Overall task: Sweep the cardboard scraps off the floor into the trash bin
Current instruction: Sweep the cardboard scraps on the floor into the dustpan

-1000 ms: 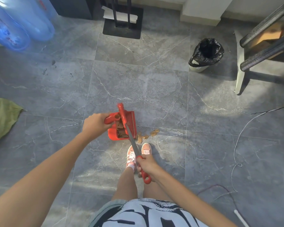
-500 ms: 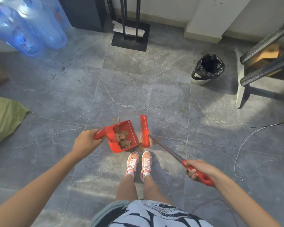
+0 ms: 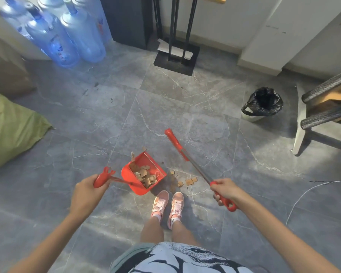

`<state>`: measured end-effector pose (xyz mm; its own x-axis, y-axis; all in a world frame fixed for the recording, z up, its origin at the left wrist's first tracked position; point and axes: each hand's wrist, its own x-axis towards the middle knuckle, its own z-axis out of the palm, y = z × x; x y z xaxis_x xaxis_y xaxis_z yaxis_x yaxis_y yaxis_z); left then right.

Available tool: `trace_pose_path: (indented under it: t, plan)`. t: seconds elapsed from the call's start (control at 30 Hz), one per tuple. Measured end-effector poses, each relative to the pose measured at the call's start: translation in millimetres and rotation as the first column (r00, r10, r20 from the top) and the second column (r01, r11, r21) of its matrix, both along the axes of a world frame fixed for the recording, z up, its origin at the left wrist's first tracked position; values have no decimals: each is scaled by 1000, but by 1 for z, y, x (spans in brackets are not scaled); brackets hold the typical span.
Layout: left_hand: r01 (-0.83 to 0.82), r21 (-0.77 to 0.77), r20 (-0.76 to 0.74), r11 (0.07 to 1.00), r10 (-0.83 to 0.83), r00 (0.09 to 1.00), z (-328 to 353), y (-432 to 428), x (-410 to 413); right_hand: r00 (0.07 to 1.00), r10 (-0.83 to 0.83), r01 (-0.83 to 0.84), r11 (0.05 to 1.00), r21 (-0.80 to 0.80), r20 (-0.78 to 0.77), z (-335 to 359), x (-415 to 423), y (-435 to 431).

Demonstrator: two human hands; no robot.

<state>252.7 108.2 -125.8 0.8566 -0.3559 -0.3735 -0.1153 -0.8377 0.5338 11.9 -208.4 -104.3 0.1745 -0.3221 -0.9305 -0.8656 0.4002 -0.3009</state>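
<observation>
My left hand (image 3: 87,189) grips the handle of a red dustpan (image 3: 144,173) that holds several brown cardboard scraps. The pan sits low in front of my feet, tilted. My right hand (image 3: 223,189) grips the red handle of a broom (image 3: 175,143), whose red head is lifted off the floor and points up and away to the right of the pan. More cardboard scraps (image 3: 185,181) lie on the grey tile floor just right of the pan, and one or two lie at its far edge. The trash bin (image 3: 261,104), lined with a black bag, stands at the far right.
Large blue water bottles (image 3: 67,36) stand at the far left. A green sack (image 3: 10,129) lies at the left edge. A black stand base (image 3: 175,60) sits straight ahead. A chair leg (image 3: 299,134) is beside the bin. A white cable (image 3: 303,196) runs over the floor at right.
The broom head has swung up and away from the dustpan to the right. The dustpan has shifted slightly left and tilted, leaving several scraps on the floor beside it.
</observation>
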Motion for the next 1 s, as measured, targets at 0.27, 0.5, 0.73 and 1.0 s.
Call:
trace_pose_path:
  t: [0.27,0.5,0.73,1.0]
  plan:
    - [-238,29,7,971,237,971,-3,13,-6,909,417,-410,886,-217,-15,-49,97,26]
    - [-292,47,28,955,291,956,-15,24,0,722,673,-682,654,-327,-159,-91,137,38]
    - [-300,42,28,953,299,954,-22,41,-4,560,778,-826,499,-261,-283,-114,99,39]
    - [-306,73,-12,949,307,952,-12,44,-29,360,803,-932,285,-224,-475,-118,-52,18]
